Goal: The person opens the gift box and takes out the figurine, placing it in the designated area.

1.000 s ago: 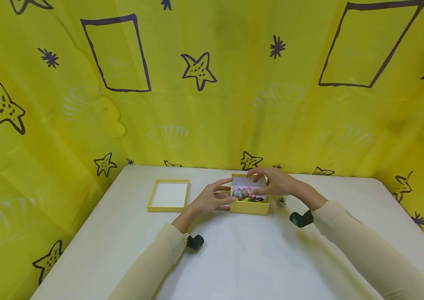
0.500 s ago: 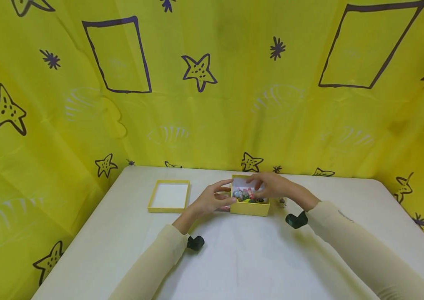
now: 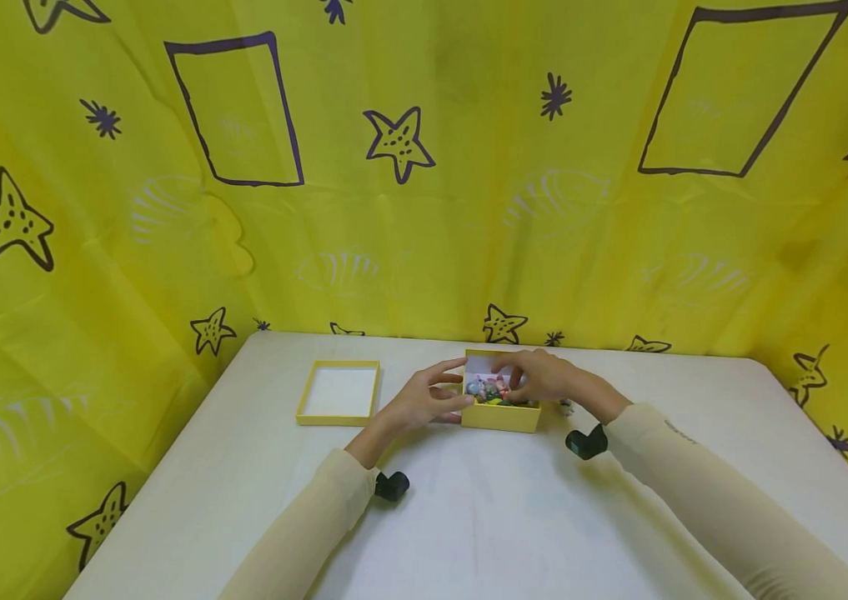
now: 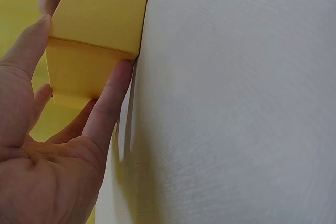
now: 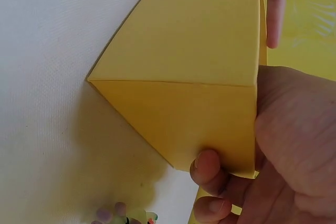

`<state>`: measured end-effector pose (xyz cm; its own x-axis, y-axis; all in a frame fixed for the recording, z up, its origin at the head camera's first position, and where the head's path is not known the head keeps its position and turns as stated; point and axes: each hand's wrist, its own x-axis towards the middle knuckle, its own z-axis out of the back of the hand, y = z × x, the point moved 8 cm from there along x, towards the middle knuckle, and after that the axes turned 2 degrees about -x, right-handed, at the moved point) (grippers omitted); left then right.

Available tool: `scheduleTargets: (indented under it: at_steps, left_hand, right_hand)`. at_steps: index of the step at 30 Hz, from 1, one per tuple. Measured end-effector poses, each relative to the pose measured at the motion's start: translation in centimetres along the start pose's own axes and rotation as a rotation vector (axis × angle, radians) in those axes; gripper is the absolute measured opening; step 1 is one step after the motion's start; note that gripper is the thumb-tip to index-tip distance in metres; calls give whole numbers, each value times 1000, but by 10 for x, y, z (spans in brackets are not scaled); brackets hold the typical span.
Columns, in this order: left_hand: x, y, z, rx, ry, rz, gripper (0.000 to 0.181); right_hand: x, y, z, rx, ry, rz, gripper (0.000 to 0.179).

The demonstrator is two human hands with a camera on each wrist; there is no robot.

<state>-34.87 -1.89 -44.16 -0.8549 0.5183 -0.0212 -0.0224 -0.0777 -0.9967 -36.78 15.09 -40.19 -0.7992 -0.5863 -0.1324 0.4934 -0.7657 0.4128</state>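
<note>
A yellow, open-topped box [image 3: 501,419], white inside, is standing upright on the table [image 3: 461,525], the left hand [image 3: 416,402] touching its left wall. Little jumbled trinkets [image 3: 485,388], pink, pale blue and green, are lying inside, beneath the right hand [image 3: 547,377]; I'm spotting a few loose pieces [image 3: 565,407] beside its right wall.

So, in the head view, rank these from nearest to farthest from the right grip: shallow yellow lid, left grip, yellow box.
1. Yellow box: nearest; the right grip is at its open top.
2. Left grip: at the box's left wall.
3. Shallow yellow lid: farthest left, on the table.
</note>
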Motion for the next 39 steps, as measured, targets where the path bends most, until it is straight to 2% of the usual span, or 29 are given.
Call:
scheduleTargets:
  at_steps: [7,14,21,24,39]
  left_hand:
    - [0,0,0,-1,1,5,75]
    - [0,1,0,-1,0,3,74]
    - [0,0,0,7,-6,-4,73]
    - [0,0,0,10,-12,1,74]
    - [2,2,0,4,2,9,75]
  right_hand:
    - [3,-3,-2,25,19,-34,48]
    - [4,0,-2,31,25,-21,45]
    - [6,-2,-4,41,24,-39,34]
    - [6,-1,-4,37,21,-23,31]
    - [6,0,-4,59,30,-42,27]
